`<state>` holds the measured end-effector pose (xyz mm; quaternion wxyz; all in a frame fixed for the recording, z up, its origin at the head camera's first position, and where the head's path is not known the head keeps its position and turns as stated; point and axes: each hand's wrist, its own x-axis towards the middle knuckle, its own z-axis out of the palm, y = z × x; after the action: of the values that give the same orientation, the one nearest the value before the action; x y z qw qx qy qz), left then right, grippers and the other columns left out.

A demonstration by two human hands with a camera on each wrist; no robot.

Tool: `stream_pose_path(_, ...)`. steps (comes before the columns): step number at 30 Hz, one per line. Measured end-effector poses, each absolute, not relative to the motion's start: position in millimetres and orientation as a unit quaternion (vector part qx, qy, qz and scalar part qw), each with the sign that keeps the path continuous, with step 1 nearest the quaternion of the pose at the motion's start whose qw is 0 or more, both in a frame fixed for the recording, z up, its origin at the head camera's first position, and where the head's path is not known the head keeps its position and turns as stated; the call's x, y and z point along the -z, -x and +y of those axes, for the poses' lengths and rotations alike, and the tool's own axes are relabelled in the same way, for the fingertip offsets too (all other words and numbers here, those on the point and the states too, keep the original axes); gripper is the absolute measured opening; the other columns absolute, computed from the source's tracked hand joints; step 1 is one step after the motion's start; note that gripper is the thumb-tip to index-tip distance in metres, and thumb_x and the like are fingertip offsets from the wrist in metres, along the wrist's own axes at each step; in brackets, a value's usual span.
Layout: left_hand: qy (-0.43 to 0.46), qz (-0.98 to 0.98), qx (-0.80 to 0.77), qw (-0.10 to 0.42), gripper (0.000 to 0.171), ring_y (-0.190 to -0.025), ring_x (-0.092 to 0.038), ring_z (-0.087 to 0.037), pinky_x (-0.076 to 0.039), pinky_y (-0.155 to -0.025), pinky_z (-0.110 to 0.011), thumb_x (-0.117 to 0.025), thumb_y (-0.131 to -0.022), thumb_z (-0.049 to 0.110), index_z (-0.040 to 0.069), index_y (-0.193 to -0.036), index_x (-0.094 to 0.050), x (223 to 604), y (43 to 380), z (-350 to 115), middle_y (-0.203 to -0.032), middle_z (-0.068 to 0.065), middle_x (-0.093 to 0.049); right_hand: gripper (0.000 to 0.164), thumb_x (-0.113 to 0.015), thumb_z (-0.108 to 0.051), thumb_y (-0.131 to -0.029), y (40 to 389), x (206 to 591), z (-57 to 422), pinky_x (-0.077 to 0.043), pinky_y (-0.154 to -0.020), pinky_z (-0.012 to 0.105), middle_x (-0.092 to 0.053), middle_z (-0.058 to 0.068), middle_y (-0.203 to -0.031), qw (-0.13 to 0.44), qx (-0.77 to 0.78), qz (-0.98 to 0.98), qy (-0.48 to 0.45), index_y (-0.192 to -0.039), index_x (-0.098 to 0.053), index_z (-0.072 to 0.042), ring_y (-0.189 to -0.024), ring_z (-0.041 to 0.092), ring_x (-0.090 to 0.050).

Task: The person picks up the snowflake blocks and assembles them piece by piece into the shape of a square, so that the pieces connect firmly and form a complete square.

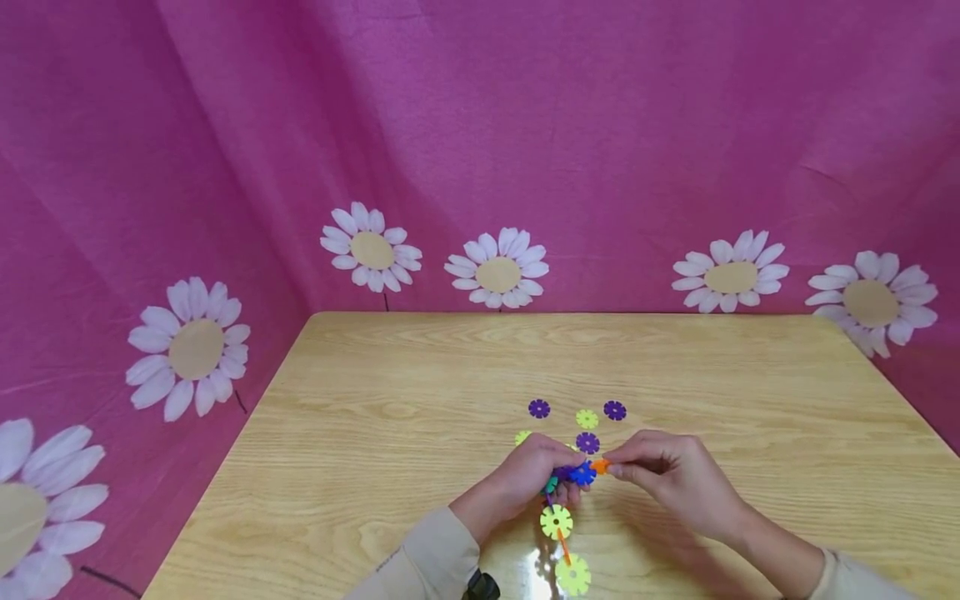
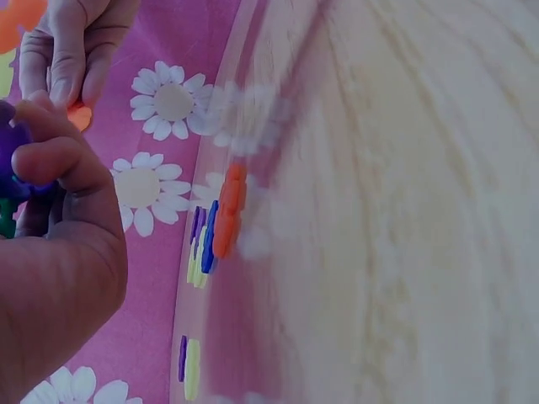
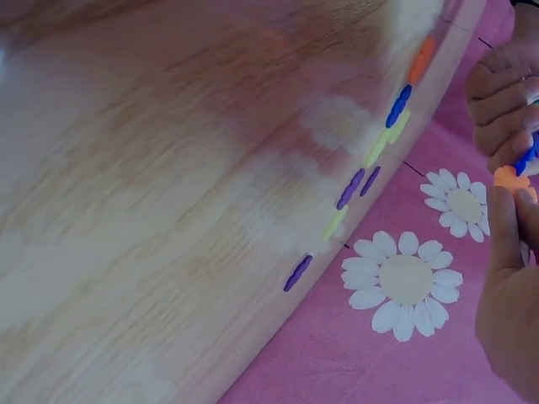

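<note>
My left hand grips a chain of notched plastic discs, with a blue disc showing at its fingertips and purple and green ones partly hidden by the fingers. From that hand the chain hangs toward the near side, through a yellow-green disc and an edge-on orange piece to a lower yellow-green disc. Between thumb and forefinger my right hand pinches an orange disc. In the right wrist view this orange disc meets the blue disc at its edge.
Loose discs lie on the wooden table just beyond the hands: purple ones and yellow-green ones. The left wrist view also has an orange disc and a blue disc there. A pink flowered cloth surrounds the table's far and side edges.
</note>
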<state>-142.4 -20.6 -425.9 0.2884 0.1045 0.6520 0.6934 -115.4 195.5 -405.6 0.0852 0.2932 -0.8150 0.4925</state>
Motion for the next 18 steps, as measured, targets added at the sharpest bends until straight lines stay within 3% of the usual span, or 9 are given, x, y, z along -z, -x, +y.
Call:
stream_pose_path(9, -0.098, 0.663, -0.69, 0.272, 0.036, -0.046, -0.048, -0.007, -0.041, -0.047, -0.016, -0.053, -0.1, 0.015, -0.018, -0.095, -0.067, 418.7, 144.6, -24.6, -0.056, -0.001, -0.059, 0.019, -0.074, 0.005, -0.083, 121.0, 409.1, 187.7, -0.06, -0.066, 0.025, -0.075, 0.002, -0.087, 0.081, -0.507, -0.809, -0.285, -0.096, -0.077, -0.009, -0.078, 0.006, -0.072)
stream_pose_path(18, -0.131, 0.676, -0.657, 0.307, 0.04, -0.049, -0.05, -0.008, -0.042, -0.047, -0.017, -0.051, -0.103, 0.019, -0.017, -0.099, -0.068, 416.9, 139.3, -24.3, -0.062, -0.004, -0.063, 0.023, -0.072, 0.01, -0.083, 118.6, 401.6, 192.8, -0.061, -0.068, 0.025, -0.074, 0.003, -0.089, 0.06, -0.492, -0.806, -0.325, -0.096, -0.075, -0.009, -0.082, 0.006, -0.073)
